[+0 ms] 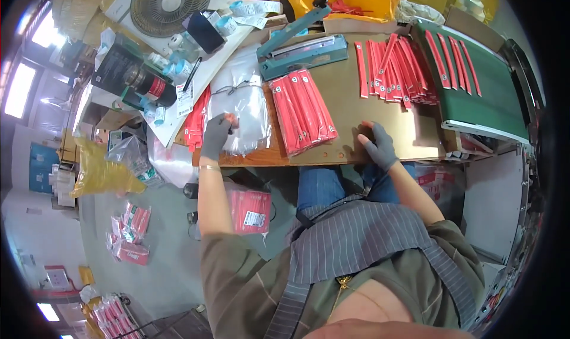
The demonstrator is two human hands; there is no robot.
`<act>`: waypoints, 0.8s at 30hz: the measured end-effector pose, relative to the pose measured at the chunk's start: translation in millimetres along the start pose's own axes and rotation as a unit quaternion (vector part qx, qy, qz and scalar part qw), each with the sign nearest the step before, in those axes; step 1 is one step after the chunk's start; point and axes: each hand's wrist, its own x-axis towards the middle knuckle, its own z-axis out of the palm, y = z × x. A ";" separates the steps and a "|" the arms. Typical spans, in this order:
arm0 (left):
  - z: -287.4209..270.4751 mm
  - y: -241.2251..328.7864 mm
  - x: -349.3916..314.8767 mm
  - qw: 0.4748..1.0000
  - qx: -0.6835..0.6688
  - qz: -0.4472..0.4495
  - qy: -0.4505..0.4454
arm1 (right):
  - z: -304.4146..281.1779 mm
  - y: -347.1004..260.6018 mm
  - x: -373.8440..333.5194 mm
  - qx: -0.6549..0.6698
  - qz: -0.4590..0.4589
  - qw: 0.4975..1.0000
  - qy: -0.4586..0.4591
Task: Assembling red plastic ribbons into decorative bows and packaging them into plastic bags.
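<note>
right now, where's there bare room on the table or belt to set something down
The tabletop is bare between the red bundle and the right hand, and right of that hand, below the loose red packets. The green belt is bare right of its red strips. The left is crowded: the white shelf is covered with bottles.

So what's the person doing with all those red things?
The person's left hand is at the stack of clear plastic bags; I can't tell if it grips one. The right hand is open near the table's front edge, holding nothing. Between them lies a bundle of long red packets. More loose red packets are piled farther right, and a few are on the green belt.
</note>
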 end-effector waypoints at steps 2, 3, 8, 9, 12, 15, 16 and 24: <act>37.6 64.4 -15.3 0.950 -0.301 0.069 -0.032 | -7.5 12.6 6.2 0.230 0.165 0.957 -0.059; 60.1 78.1 -24.2 0.931 -0.354 0.087 -0.029 | -10.2 -6.4 17.2 0.323 0.185 0.924 -0.082; 144.2 115.2 -51.5 0.960 -0.273 0.060 -0.023 | -5.8 -123.1 67.6 0.306 0.042 0.940 -0.141; 153.7 110.4 -48.4 0.947 -0.316 0.053 -0.004 | -16.3 -123.8 77.5 0.186 -0.001 0.977 -0.103; 153.5 119.1 -51.6 0.935 -0.337 0.042 -0.104 | -53.5 -67.1 84.1 0.088 0.031 0.993 0.076; 173.0 146.0 -61.0 0.695 -0.642 0.017 -0.322 | -62.7 -23.8 85.3 0.090 0.070 0.993 0.024; 172.4 159.6 -58.7 0.693 -0.643 0.020 -0.325 | -73.4 -29.6 91.7 0.138 0.038 0.990 -0.006; 220.5 187.2 29.7 0.955 -0.239 0.159 -0.078 | -236.9 130.1 152.0 -0.240 0.280 0.916 0.157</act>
